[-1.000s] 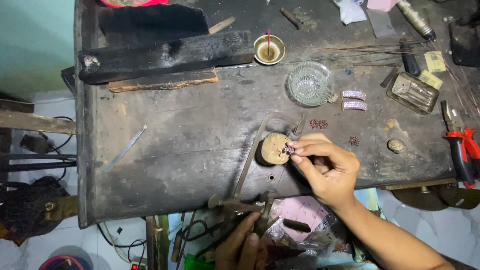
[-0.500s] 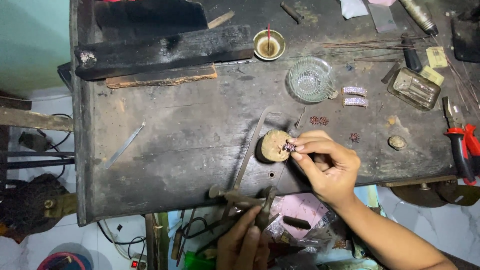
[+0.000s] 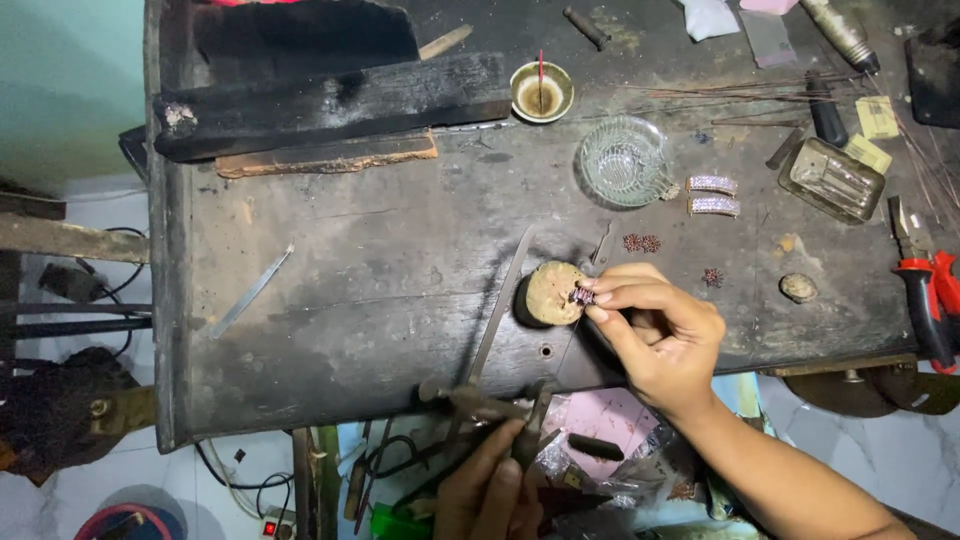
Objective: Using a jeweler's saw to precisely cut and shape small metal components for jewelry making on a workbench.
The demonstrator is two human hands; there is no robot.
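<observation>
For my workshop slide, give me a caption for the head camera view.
Right hand presses a small purple ornament against a round block on a dark workbench; left hand grips a metal tool.

Right hand [image 3: 655, 335] at the near edge of the dark wooden workbench [image 3: 350, 290], fingertips [image 3: 600, 290] pinching a small purple-pink ornament [image 3: 582, 295] against a round tan block [image 3: 553, 292]. Left hand [image 3: 490, 490] below the near edge, closed around a metal tool [image 3: 500, 405]. Toward the far edge, a clear glass dish [image 3: 622, 160] and a small round brass cup [image 3: 541, 92]; red-handled pliers [image 3: 925, 290] at the right edge.
</observation>
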